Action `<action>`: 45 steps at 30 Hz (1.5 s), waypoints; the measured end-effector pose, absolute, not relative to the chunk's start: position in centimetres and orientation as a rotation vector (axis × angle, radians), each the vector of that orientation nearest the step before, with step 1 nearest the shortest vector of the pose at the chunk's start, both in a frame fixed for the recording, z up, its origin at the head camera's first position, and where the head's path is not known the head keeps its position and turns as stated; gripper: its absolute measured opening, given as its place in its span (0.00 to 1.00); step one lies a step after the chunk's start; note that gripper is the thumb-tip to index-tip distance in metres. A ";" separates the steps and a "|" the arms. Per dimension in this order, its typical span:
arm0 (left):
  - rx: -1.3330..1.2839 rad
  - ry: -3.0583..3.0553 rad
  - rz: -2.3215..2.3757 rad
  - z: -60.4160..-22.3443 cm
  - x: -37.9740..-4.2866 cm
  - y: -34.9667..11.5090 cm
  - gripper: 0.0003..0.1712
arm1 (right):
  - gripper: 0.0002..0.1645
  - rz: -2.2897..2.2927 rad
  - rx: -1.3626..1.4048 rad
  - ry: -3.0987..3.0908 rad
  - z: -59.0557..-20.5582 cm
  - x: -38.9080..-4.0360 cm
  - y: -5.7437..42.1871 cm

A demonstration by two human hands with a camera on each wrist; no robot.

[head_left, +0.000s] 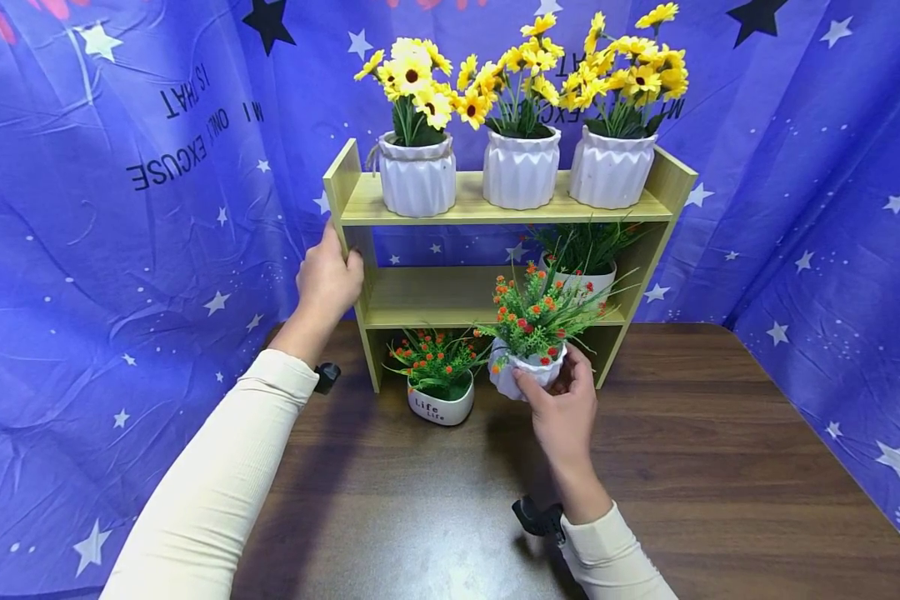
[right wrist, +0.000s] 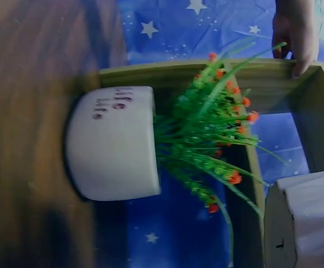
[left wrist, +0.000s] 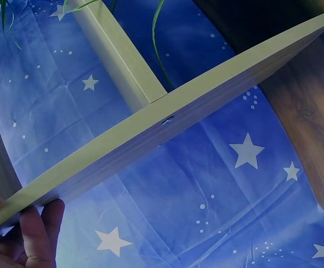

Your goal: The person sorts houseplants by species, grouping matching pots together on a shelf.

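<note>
A small wooden shelf (head_left: 427,292) stands on a brown table. My left hand (head_left: 328,279) grips its left side panel (left wrist: 151,120), thumb on the inner side. In front of the shelf, my right hand (head_left: 566,421) holds a white fluted flowerpot (head_left: 504,379) with green leaves and small orange-red flowers, raised off the table and slightly tilted. The underside of this pot (right wrist: 281,237) shows in the right wrist view, where the right hand itself is hidden. Close by on the table, at the shelf's lower left, sits a white "Life" flowerpot (head_left: 442,408) with similar flowers.
Three white pots of yellow flowers (head_left: 521,171) line the top board. Another white pot with greenery (head_left: 596,277) stands at the right of the middle board, partly behind the held plant. A blue star-printed cloth (head_left: 187,275) hangs behind and at both sides of the table (head_left: 697,467).
</note>
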State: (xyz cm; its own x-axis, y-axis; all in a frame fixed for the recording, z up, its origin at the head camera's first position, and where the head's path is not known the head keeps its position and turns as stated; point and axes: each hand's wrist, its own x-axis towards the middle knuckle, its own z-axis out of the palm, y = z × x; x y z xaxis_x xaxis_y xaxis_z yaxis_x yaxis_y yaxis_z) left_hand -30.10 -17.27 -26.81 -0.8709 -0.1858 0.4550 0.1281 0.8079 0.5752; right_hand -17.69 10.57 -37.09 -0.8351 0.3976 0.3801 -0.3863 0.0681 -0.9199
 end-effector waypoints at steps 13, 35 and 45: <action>0.043 -2.507 -0.854 -26.7 -30.1 -17.3 0.30 | 0.41 1.753 0.044 -1.828 -36.2 -23.9 10.4; 0.054 -2.507 -0.856 -26.7 -30.0 -17.2 0.28 | 0.43 1.702 0.053 -1.945 -34.8 -29.2 9.0; 0.050 -2.503 -0.853 -26.8 -30.1 -17.2 0.27 | 0.41 1.704 0.077 -1.950 -34.1 -30.9 8.8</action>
